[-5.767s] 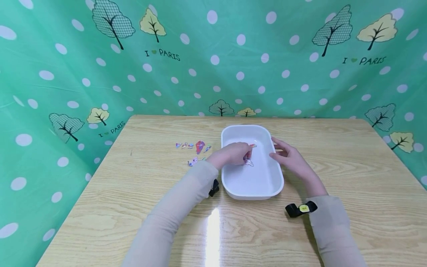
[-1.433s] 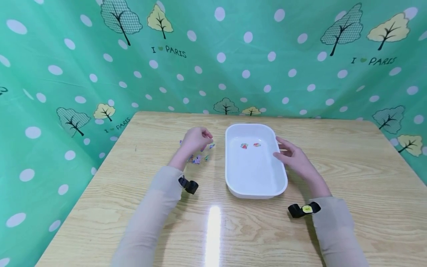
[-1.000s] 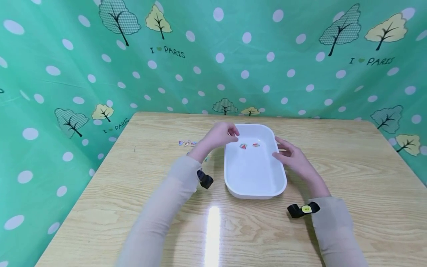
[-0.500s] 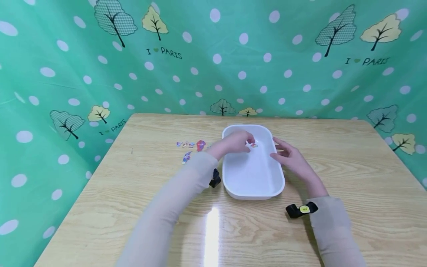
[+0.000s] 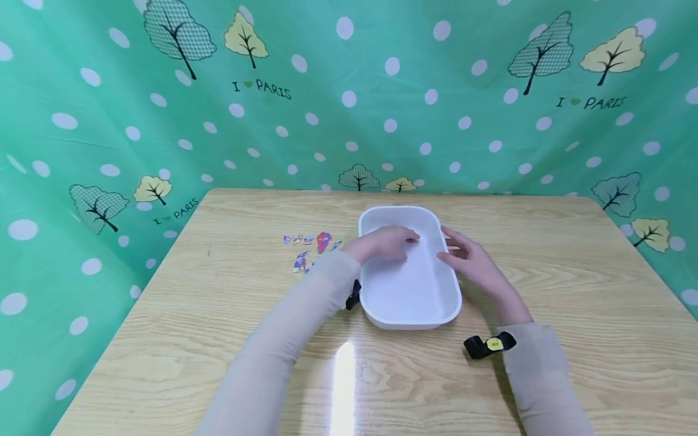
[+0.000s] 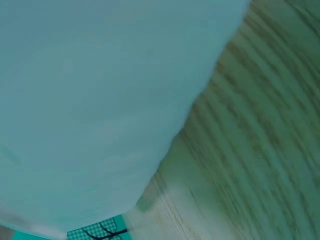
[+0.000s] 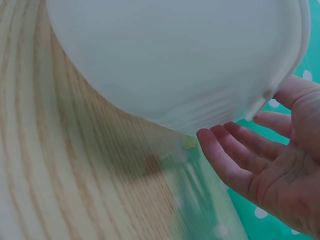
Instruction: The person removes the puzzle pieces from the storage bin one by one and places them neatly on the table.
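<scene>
A white plastic tub [image 5: 408,303] stands on the wooden table. Reaching over its left rim, my left hand [image 5: 388,242] is inside near the far end, its index finger pointing down at a small red piece [image 5: 412,240]. The hand covers much of that spot, and its thumb and lower fingers are hard to make out. My right hand [image 5: 466,254] rests against the tub's right side. In the right wrist view its fairly straight fingers [image 7: 225,155] touch the outer wall of the tub [image 7: 165,60], one digit reaching the rim. The left wrist view shows mostly a pale blurred surface.
Several small colourful cut-out pieces lie left of the tub, among them a red-purple one [image 5: 323,241] and a blue-purple one [image 5: 300,261]. My left sleeve hides part of that area. Behind the table [image 5: 163,339] hangs a green dotted cloth [image 5: 349,79].
My left hand has gone from the pieces on the table over into the tub, above the pieces lying there. The right hand stays at the tub's side. The view has shifted slightly.
</scene>
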The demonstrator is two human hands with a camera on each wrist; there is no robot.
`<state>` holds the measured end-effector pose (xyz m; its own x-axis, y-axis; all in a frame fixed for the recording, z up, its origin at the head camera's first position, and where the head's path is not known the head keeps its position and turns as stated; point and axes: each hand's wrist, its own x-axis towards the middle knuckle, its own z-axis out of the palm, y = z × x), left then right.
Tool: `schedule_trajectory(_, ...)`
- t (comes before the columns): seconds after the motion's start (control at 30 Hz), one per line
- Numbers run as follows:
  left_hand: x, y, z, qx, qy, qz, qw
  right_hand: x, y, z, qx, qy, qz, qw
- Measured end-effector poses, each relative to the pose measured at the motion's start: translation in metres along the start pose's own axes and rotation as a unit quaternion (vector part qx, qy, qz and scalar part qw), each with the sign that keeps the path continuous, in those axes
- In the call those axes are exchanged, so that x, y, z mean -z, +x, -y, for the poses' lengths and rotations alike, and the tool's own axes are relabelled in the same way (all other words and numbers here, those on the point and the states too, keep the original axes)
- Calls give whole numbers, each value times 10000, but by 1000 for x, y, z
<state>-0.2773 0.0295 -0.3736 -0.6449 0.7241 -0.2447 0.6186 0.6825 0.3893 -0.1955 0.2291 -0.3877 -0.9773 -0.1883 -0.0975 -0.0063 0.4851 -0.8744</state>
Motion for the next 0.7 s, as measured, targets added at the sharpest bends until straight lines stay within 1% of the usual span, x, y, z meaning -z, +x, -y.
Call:
schedule_trajectory(0.27,0,0,-2,-114,-91,-238,9996,2,1,1,24,18,-7,10000)
schedule_trajectory(0.5,-1,-2,-4,25,45,-131,9999,2,0,0,37,106,18,9999)
schedule_trajectory(0.7,-3,-1,-3,-1,279,-61,9996,2,-2,2,23,204,65,9998)
